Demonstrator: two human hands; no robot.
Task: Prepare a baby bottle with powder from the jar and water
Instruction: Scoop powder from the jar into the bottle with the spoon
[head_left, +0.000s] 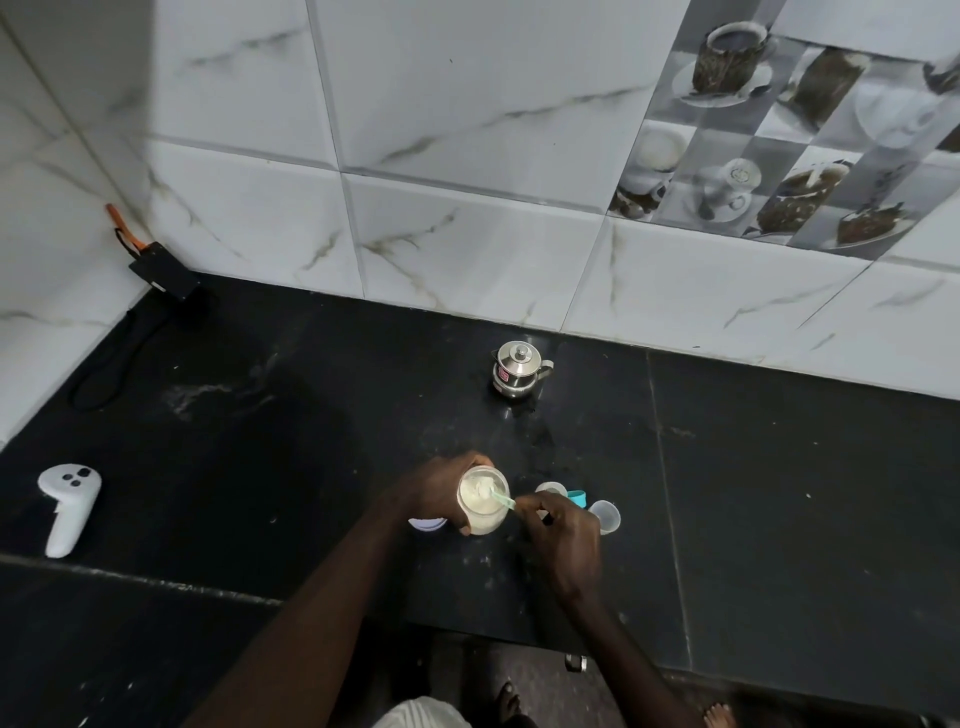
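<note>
A: How are the hands engaged?

B: The jar (483, 514) is gripped by the left hand (441, 491), with the fingers curled round its wall. A pale green scoop (502, 499) is pinched in the fingertips of the right hand (563, 530), and its bowl is sunk in the powder (477, 491) at the jar's open mouth.

A: And where is the bottle?

B: A clear vessel (550, 488), taken to be the bottle, is seen just beyond the right hand and is partly hidden by it. Whether any powder lies in it cannot be told. A teal ring (577, 499) and a clear cap (607, 516) are set beside it, so it is judged to be open.

A: What is left to be done?

B: Scooping is judged to be in hand. Powder is yet to be carried across, water added, presumably from the steel pot (521, 370) near the wall, and the bottle closed. A lid (427, 524) is laid by the left hand on the black counter (779, 493).
</note>
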